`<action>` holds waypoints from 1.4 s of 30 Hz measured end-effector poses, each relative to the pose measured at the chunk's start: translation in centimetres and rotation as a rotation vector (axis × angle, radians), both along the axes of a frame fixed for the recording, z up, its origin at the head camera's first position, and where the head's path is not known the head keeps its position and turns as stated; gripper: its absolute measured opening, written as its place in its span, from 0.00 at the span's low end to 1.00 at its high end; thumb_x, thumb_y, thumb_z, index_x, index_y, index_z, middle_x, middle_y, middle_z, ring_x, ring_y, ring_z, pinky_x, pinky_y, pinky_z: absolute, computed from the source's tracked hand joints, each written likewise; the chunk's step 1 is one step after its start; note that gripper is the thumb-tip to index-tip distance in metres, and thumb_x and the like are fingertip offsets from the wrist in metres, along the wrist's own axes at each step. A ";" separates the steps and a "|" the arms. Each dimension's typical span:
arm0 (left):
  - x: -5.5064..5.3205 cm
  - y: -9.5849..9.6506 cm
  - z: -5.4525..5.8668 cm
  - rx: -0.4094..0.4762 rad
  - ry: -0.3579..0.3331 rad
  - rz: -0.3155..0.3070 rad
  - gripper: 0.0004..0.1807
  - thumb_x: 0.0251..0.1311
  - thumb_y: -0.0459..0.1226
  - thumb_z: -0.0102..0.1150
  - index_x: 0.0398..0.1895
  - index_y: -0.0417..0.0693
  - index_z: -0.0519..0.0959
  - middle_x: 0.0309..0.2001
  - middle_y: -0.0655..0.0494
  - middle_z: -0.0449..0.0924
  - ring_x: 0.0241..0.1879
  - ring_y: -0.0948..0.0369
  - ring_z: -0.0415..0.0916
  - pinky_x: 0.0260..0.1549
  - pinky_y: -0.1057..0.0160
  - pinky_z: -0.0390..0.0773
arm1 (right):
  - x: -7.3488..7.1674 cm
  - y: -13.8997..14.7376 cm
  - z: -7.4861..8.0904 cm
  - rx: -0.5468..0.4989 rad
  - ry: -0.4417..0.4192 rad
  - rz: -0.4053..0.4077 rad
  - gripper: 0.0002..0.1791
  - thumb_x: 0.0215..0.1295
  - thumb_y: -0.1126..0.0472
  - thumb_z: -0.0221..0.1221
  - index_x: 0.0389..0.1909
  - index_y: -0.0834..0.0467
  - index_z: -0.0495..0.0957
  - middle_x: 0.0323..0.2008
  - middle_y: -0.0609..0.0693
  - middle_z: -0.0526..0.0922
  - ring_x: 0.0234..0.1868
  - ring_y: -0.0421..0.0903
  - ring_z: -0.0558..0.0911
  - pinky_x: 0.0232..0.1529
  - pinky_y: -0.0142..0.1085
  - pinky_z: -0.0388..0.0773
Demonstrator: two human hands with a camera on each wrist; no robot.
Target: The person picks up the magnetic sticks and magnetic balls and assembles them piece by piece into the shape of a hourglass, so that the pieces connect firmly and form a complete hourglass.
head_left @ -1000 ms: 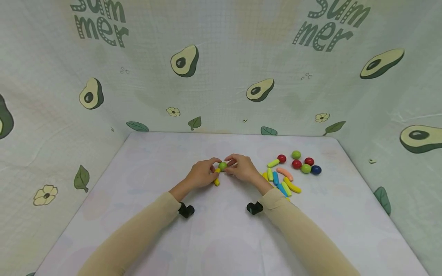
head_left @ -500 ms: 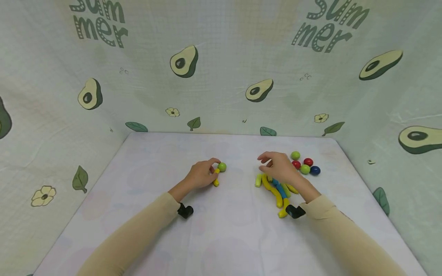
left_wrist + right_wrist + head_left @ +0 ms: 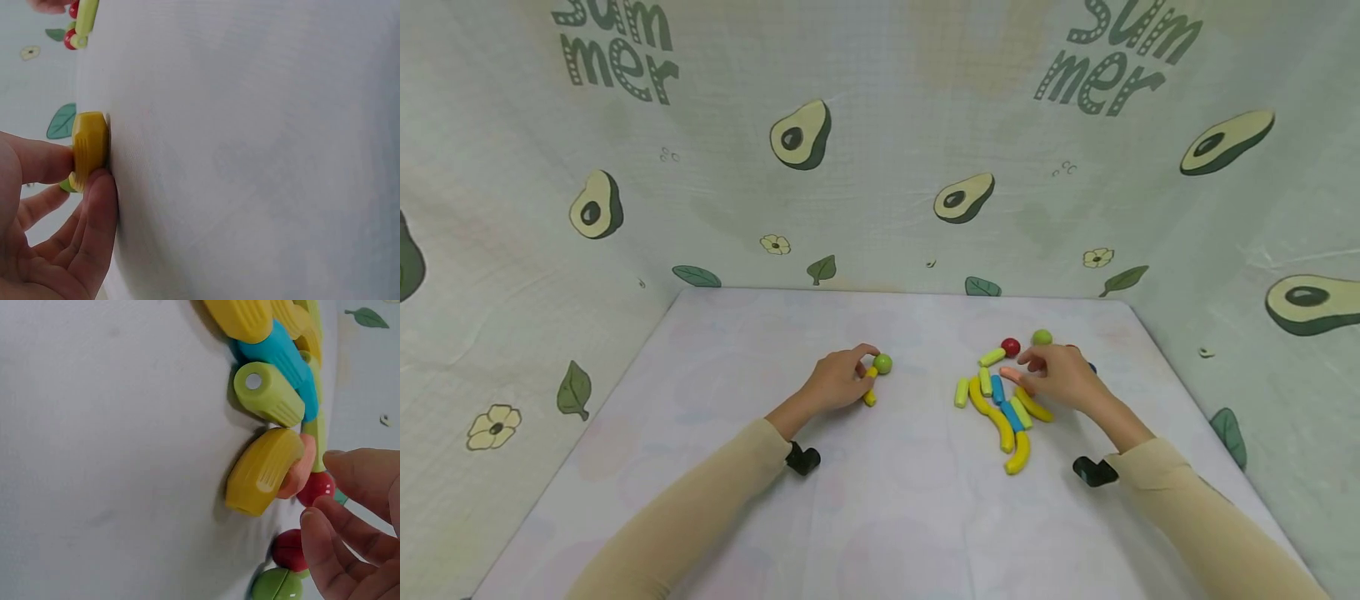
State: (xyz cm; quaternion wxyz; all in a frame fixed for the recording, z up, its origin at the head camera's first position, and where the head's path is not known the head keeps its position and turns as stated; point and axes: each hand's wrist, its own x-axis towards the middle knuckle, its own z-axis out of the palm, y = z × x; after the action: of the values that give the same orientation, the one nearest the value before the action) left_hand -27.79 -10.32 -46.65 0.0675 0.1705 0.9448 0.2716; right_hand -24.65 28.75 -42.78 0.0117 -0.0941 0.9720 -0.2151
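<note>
My left hand (image 3: 837, 380) pinches a short yellow curved toy rod (image 3: 90, 142) between thumb and fingers, low on the table. A green ball (image 3: 883, 363) sits at the rod's far end, beside my left index fingertip. Over the toy pieces at right hovers my right hand (image 3: 1064, 377), fingers parted and holding nothing in the right wrist view. Closest to its fingertips are a coral curved rod (image 3: 302, 470) and a red ball (image 3: 317, 489). A yellow curved rod (image 3: 265, 472) lies just in front of the coral one. That hand hides most of several balls behind it.
Left of my right hand lie light green straight rods (image 3: 962, 392), blue rods (image 3: 1012, 416) and more yellow curved rods (image 3: 1018, 454). Another green ball (image 3: 1042, 337) is behind them. A printed cloth wall (image 3: 880, 225) rises at the table's (image 3: 775, 517) back edge.
My right hand has left the green ball and moved right, past the rods, to the coral rod and balls. My left hand stays in place with its yellow rod.
</note>
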 end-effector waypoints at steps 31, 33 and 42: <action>-0.3 -0.2 0.1 -0.006 -0.011 0.012 0.26 0.70 0.41 0.66 0.71 0.59 0.75 0.44 0.56 0.83 0.40 0.57 0.77 0.43 0.55 0.80 | -0.3 1.8 -1.7 -0.010 -0.059 -0.019 0.17 0.68 0.61 0.70 0.53 0.65 0.84 0.36 0.54 0.86 0.35 0.50 0.80 0.36 0.39 0.84; -0.3 -0.1 0.1 0.000 -0.007 0.008 0.26 0.70 0.41 0.66 0.70 0.58 0.75 0.44 0.55 0.84 0.40 0.57 0.77 0.43 0.55 0.80 | -0.2 1.7 -1.5 -0.026 -0.051 -0.021 0.16 0.68 0.61 0.70 0.53 0.65 0.84 0.36 0.54 0.86 0.35 0.50 0.79 0.36 0.39 0.84; -0.1 0.1 0.2 0.001 -0.022 0.013 0.26 0.70 0.40 0.66 0.70 0.58 0.75 0.44 0.55 0.83 0.40 0.57 0.77 0.43 0.55 0.80 | -0.2 0.4 -0.4 -0.059 0.018 0.028 0.14 0.68 0.65 0.68 0.52 0.63 0.85 0.37 0.54 0.86 0.38 0.51 0.81 0.38 0.41 0.85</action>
State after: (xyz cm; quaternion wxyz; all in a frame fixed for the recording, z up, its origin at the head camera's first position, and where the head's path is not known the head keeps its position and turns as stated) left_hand -27.85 -10.23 -46.46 0.0758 0.1613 0.9449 0.2745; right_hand -24.84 29.14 -43.14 0.0030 -0.1097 0.9639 -0.2425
